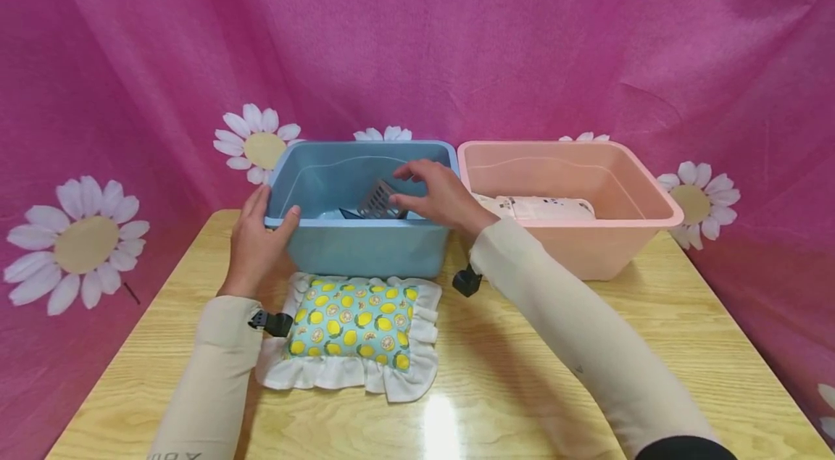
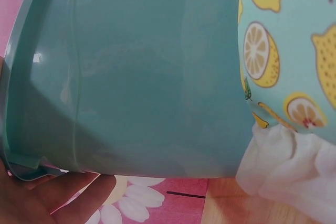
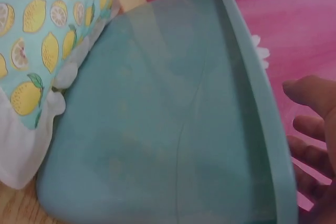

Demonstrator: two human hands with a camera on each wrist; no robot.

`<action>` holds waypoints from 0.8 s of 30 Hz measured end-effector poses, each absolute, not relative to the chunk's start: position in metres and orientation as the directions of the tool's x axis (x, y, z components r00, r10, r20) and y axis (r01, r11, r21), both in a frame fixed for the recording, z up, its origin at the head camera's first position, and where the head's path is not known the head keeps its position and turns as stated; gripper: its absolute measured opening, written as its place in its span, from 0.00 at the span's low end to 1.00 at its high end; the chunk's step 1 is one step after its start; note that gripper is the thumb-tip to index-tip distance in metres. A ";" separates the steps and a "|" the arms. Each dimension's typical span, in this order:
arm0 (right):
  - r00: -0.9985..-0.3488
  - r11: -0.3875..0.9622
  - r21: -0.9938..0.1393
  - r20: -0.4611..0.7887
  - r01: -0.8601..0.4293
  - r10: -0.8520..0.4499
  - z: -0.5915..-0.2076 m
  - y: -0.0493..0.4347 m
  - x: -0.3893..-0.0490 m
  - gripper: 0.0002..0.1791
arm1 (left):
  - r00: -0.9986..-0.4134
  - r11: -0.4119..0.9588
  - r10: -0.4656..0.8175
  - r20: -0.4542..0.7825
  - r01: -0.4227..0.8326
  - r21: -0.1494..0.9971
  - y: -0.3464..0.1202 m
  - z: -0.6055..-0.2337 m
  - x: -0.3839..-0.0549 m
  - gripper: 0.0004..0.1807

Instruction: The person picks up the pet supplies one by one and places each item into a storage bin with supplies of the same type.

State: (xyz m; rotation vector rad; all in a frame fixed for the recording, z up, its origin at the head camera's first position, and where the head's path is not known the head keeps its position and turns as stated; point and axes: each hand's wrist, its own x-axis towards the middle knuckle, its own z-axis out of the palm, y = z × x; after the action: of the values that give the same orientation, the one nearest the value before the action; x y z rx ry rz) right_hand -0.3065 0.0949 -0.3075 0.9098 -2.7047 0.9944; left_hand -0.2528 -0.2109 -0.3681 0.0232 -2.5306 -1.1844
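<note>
A blue plastic bin (image 1: 365, 250) stands on the table. At its near left corner my left hand (image 1: 256, 243) grips the rim, thumb over the edge and fingers along the outer side. Above the bin's right part, my right hand (image 1: 443, 195) reaches in with thumb and fingers spread apart, nothing seen between them. Inside, a grey slotted piece (image 1: 377, 201) leans close to that thumb; its lower part is hidden by the front wall. Beside it shows a dark blue flat thing (image 1: 350, 214), mostly hidden. In the right wrist view, the right hand (image 3: 315, 145) appears just past the rim.
A small lemon-print pillow (image 1: 355, 322) with white ruffles lies against the blue bin's front. To the right stands a pink bin (image 1: 567, 250) holding a white patterned cloth item (image 1: 551, 208). The wooden table (image 1: 522, 387) backs onto a pink flowered curtain (image 1: 417, 47).
</note>
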 end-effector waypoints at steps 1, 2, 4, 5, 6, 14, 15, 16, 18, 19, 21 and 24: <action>-0.809 0.595 -0.557 0.306 -0.580 -0.502 -0.307 0.095 -0.304 0.24 | -0.940 0.652 -0.159 0.300 0.128 0.748 -0.211 -0.368 -0.252 0.45; -0.806 0.583 -0.566 0.308 -0.583 -0.506 -0.307 0.095 -0.302 0.24 | -0.940 0.651 -0.161 0.299 0.127 0.748 -0.211 -0.368 -0.252 0.45; -0.794 0.555 -0.580 0.321 -0.595 -0.516 -0.306 0.095 -0.296 0.24 | -0.939 0.652 -0.163 0.302 0.126 0.747 -0.211 -0.368 -0.251 0.45; -0.787 0.541 -0.587 0.329 -0.603 -0.521 -0.306 0.095 -0.294 0.24 | -0.938 0.653 -0.164 0.304 0.127 0.746 -0.210 -0.368 -0.251 0.45; -0.778 0.525 -0.590 0.340 -0.614 -0.528 -0.305 0.095 -0.291 0.24 | -0.937 0.655 -0.165 0.306 0.128 0.745 -0.210 -0.368 -0.251 0.45; -0.689 0.403 -0.586 0.419 -0.702 -0.591 -0.306 0.089 -0.268 0.23 | -0.939 0.655 -0.168 0.299 0.121 0.746 -0.210 -0.369 -0.251 0.45; -0.679 0.388 -0.586 0.428 -0.711 -0.597 -0.307 0.088 -0.265 0.23 | -0.939 0.654 -0.167 0.301 0.123 0.747 -0.210 -0.369 -0.251 0.45; -0.670 0.378 -0.584 0.435 -0.719 -0.602 -0.306 0.088 -0.261 0.22 | -0.939 0.653 -0.168 0.299 0.121 0.748 -0.210 -0.369 -0.250 0.45; -0.649 0.356 -0.576 0.452 -0.736 -0.612 -0.306 0.086 -0.255 0.22 | -0.938 0.652 -0.171 0.300 0.121 0.748 -0.210 -0.368 -0.251 0.45; -0.641 0.345 -0.574 0.460 -0.743 -0.614 -0.306 0.086 -0.252 0.21 | -0.938 0.652 -0.173 0.301 0.120 0.749 -0.210 -0.368 -0.251 0.45; -0.627 0.324 -0.572 0.475 -0.753 -0.618 -0.307 0.085 -0.247 0.21 | -0.936 0.651 -0.173 0.305 0.124 0.749 -0.210 -0.368 -0.251 0.45; -0.627 0.306 -0.590 0.473 -0.747 -0.619 -0.309 0.084 -0.240 0.21 | -0.937 0.647 -0.168 0.306 0.129 0.751 -0.210 -0.369 -0.252 0.45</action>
State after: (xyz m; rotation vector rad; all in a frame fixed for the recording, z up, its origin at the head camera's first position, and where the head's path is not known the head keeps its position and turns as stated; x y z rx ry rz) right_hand -0.2402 0.0844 -0.3095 1.2714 -2.4083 1.2217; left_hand -0.2517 -0.2099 -0.3685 0.0309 -2.5189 -1.1886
